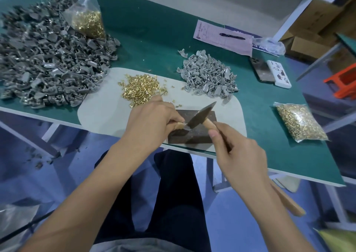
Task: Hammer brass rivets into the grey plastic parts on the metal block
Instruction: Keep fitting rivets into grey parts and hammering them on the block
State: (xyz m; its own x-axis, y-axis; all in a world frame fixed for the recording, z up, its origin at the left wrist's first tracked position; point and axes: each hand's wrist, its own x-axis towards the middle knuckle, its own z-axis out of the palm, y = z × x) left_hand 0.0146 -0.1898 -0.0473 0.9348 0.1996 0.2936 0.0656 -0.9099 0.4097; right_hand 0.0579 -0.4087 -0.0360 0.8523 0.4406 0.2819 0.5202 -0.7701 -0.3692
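Green workbench (154,30): L hand (152,120) pinches grey part (180,131) on metal block (200,134), R hand (237,151) grips hammer (198,117). Risk: fingertips near strike pt, could get hit.

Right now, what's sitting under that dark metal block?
The metal block lies on a pale grey mat, which rests on the green table. On top, the left hand holds a part under the hammer; anything directly beneath the block is covered.
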